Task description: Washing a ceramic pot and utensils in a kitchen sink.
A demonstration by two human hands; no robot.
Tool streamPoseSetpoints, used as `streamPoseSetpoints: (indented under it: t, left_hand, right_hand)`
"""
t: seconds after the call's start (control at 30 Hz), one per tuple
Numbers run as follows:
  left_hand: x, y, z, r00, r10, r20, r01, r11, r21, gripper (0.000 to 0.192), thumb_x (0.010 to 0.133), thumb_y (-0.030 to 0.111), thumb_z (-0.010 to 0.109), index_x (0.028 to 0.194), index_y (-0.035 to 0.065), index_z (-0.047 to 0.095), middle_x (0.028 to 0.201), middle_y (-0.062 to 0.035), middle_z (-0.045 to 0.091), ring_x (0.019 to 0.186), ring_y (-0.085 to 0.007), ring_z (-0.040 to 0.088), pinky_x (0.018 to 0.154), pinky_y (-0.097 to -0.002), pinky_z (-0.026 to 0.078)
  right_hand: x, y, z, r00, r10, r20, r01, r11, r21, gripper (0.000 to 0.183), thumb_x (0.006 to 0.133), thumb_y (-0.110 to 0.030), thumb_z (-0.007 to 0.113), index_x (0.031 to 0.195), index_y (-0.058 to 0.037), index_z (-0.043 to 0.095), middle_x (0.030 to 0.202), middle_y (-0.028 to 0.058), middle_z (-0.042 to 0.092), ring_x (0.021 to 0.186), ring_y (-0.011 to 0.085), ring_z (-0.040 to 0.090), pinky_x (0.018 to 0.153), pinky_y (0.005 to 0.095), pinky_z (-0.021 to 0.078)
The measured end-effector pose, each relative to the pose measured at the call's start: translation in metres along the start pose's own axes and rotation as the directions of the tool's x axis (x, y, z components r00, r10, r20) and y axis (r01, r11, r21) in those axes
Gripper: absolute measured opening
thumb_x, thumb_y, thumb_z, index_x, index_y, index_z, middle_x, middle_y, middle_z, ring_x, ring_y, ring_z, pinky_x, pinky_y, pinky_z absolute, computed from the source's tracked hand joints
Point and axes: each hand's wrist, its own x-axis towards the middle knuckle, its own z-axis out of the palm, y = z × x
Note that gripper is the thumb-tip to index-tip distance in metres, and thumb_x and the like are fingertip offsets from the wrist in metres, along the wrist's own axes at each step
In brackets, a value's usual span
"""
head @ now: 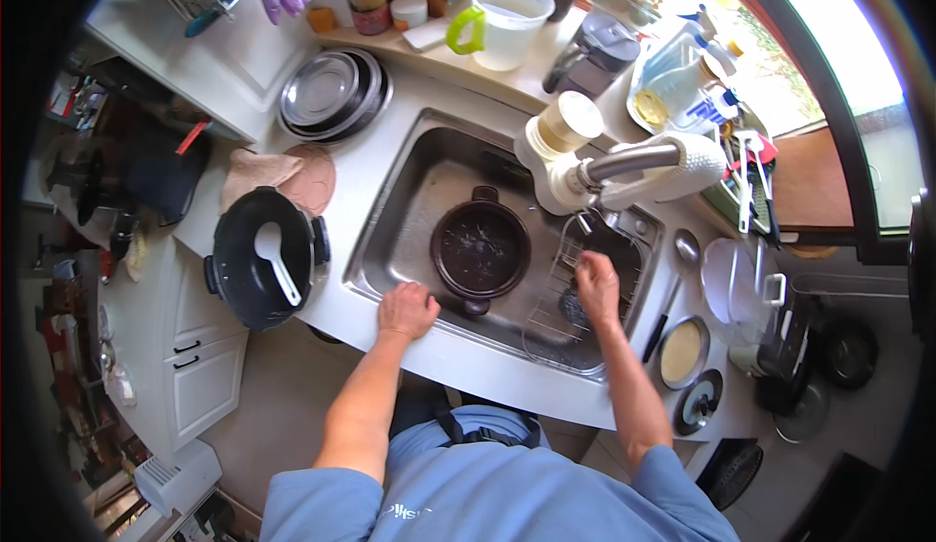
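A dark brown two-handled pot [480, 249] sits in the stainless steel sink [417, 220], with whitish marks or wet shine inside it. My left hand [408, 311] is on the sink's front rim, its fingers bent over the edge, left of the pot. To the right, my right hand [598, 290] hovers above a wire rack [550, 315] in the basin, its fingers curled. A dark mesh scouring pad [572, 308] shows beside its palm; whether the hand grips it is unclear. The faucet [636, 162], with a white filter unit [559, 151], stands behind the rack.
Left of the sink, a black pot [252, 286] holds a white spoon [276, 260] and overhangs the counter edge. Stacked metal pans [333, 96] stand behind it. A measuring jug [504, 23] is on the back ledge. At right lie a ladle [673, 286] and lids [698, 401].
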Motion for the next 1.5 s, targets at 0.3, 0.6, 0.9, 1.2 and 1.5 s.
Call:
streamPoseSetpoints:
  t: [0.3,0.6,0.9,1.2,1.5]
  left_hand:
    - [0.002,0.008,-0.008,0.999,-0.016,0.036,0.016,1.000,0.001,0.021,0.079,0.026,0.057,0.079,0.0068,0.066,0.089,-0.0098,0.066,0.093,-0.0267,0.062,0.078,-0.0427,0.051]
    - [0.002,0.005,-0.008,1.000,-0.002,0.021,0.002,1.000,-0.003,0.021,0.078,0.026,0.057,0.077,0.0068,0.066,0.086,-0.0105,0.066,0.090,-0.0270,0.063,0.078,-0.0422,0.053]
    - [0.002,0.002,0.006,0.999,0.047,0.013,-0.047,0.999,-0.008,0.022,0.079,0.027,0.057,0.075,0.0072,0.066,0.084,-0.0101,0.066,0.086,-0.0266,0.063,0.075,-0.0398,0.053]
    - [0.000,-0.006,0.003,0.999,-0.007,-0.053,0.003,0.997,-0.072,0.016,0.075,0.022,0.061,0.069,0.0075,0.064,0.078,-0.0084,0.064,0.081,-0.0263,0.062,0.070,-0.0412,0.053]
    - [0.002,0.000,0.002,1.000,0.010,-0.024,-0.011,0.999,-0.042,0.016,0.076,0.022,0.060,0.070,0.0068,0.064,0.080,-0.0087,0.065,0.082,-0.0264,0.062,0.072,-0.0412,0.053]
  right_hand:
    - [-0.079,0.003,-0.021,0.986,0.118,0.119,-0.086,0.964,-0.251,0.041,0.074,-0.002,0.059,0.115,-0.0075,0.058,0.121,0.0172,0.048,0.111,0.0362,0.051,0.094,0.0390,0.0452]
    - [-0.056,-0.067,0.078,0.884,-0.159,0.439,0.183,0.983,-0.011,0.033,0.077,-0.013,0.064,0.107,-0.0023,0.061,0.110,0.0154,0.062,0.101,0.0340,0.059,0.091,0.0424,0.0467]
    - [-0.064,-0.038,0.209,0.718,0.161,0.677,0.296,0.810,-0.507,0.030,0.078,-0.032,0.067,0.095,-0.0086,0.062,0.090,0.0123,0.069,0.091,0.0274,0.066,0.083,0.0403,0.0452]
    - [-0.029,-0.084,0.187,0.822,0.074,0.565,0.143,0.933,-0.330,0.038,0.079,-0.037,0.069,0.090,-0.0020,0.058,0.082,0.0193,0.066,0.082,0.0376,0.065,0.072,0.0484,0.0479]
    - [0.020,-0.099,0.159,0.827,0.336,0.452,-0.486,0.831,0.271,0.041,0.075,-0.028,0.072,0.097,0.0050,0.063,0.083,0.0153,0.068,0.081,0.0240,0.065,0.077,0.0348,0.0491]
